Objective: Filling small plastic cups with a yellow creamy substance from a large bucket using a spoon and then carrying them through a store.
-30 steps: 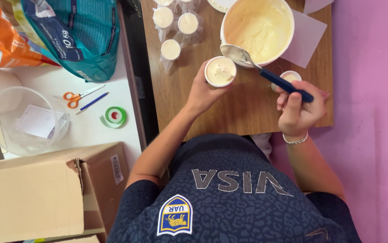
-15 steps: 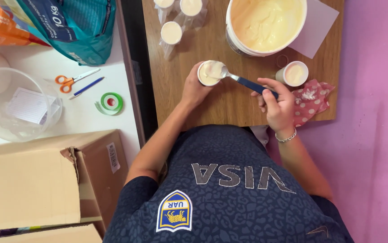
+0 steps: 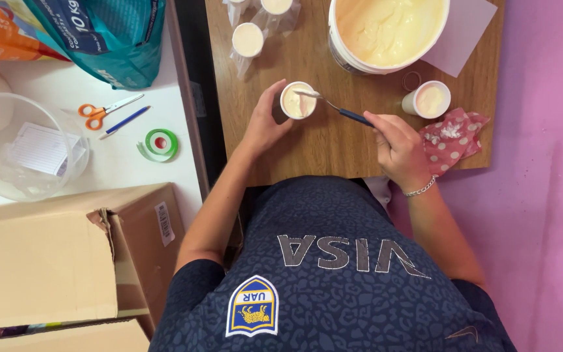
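The left hand (image 3: 265,124) is closed around the side of a small white cup (image 3: 298,100) of pale cream, which stands on the wooden table (image 3: 307,146). The right hand (image 3: 395,146) is clamped on the blue handle of a spoon (image 3: 334,107); the spoon's bowl rests on the cup's rim. A large bucket of cream (image 3: 389,29) stands just beyond. A second filled cup (image 3: 428,99) stands near the right hand, beside a spotted cloth (image 3: 454,137).
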